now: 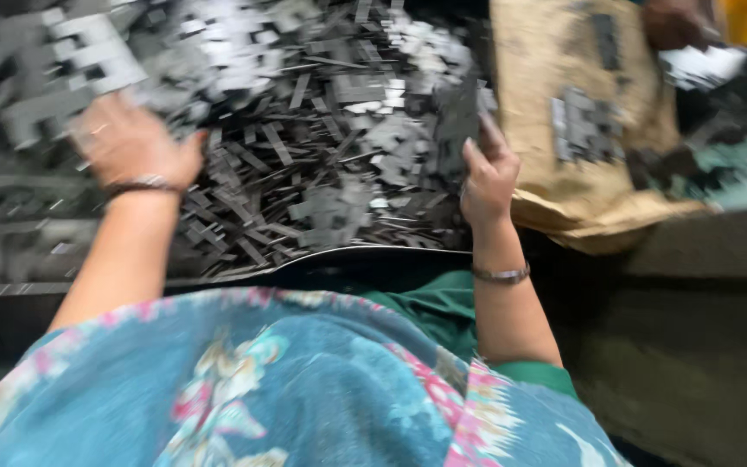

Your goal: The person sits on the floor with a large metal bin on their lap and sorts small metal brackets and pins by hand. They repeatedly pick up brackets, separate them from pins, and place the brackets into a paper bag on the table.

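While your left hand lies spread, palm down, on the big heap of flat grey stamped metal pieces, its fingers are blurred and you cannot tell whether any piece is pinched under them. Your right hand is at the heap's right edge, fingers curled around a dark grey flat metal plate that stands upright out of the grip. A dark beaded bracelet sits on the wrist nearest the heap's left part, and a silver metal bangle circles the other wrist, below the heap's near edge. Right of the heap lies a creased brown paper sheet carrying a few more grey metal pieces. Beyond that sheet, far from the heap, another person's hand shows at the top edge. Your blue flowered garment fills the foreground, nearer than the heap.
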